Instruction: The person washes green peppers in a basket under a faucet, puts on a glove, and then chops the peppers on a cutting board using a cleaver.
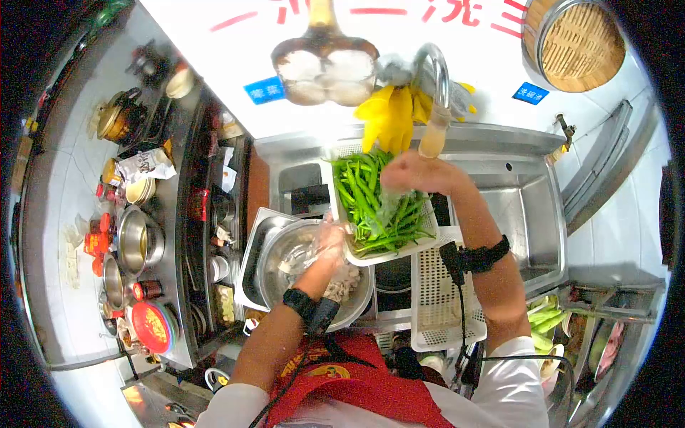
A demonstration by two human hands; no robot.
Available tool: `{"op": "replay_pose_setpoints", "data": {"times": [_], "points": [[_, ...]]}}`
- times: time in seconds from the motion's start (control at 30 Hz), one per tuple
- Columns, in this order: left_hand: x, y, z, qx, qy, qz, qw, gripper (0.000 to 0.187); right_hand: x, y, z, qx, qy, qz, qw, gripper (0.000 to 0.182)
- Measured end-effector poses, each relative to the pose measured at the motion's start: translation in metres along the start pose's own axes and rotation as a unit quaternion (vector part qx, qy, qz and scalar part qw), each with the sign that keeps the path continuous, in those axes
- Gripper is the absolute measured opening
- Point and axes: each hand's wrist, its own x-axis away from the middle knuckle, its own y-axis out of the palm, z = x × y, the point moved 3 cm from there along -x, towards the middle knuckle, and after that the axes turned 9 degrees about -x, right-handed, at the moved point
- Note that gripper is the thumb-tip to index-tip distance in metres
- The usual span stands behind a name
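Long green chili peppers (pixel 362 187) fill a white plastic basket (pixel 382 260) set over the sink. My left hand (pixel 329 241) has its fingers at the basket's left side, with a clear film about them. Beneath that wrist is a steel bowl (pixel 270 289) with pale, cut pieces of food (pixel 344 283) in it. My right hand (pixel 414 174) is curled over the peppers, just under the faucet (pixel 435 132). Below its fingers hangs a clear, blurred streak; I cannot tell what the hand holds.
An empty white perforated basket (pixel 439 303) lies under my right forearm. Yellow gloves (pixel 389 118) hang behind the peppers. A multi-cup pan (pixel 325 71) and a bamboo steamer (pixel 579 46) are on the wall. Left, a counter holds steel bowls (pixel 135 242) and a red plate (pixel 150 327).
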Motion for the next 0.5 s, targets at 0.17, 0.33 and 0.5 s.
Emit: {"op": "replay_pose_setpoints", "data": {"times": [0.17, 0.33, 0.5], "points": [[-0.011, -0.004, -0.017, 0.028, -0.021, -0.025, 0.999, 0.055, -0.001, 0.008, -0.008, -0.092, 0.002, 0.041, 0.995, 0.028], [0.012, 0.009, 0.006, 0.026, -0.028, -0.052, 0.998, 0.059, -0.011, 0.002, -0.009, -0.104, -0.097, 0.25, 0.958, 0.031], [0.008, 0.008, 0.003, 0.014, -0.037, -0.071, 0.997, 0.062, -0.011, 0.009, -0.009, -0.068, -0.089, 0.028, 0.993, 0.031]]}}
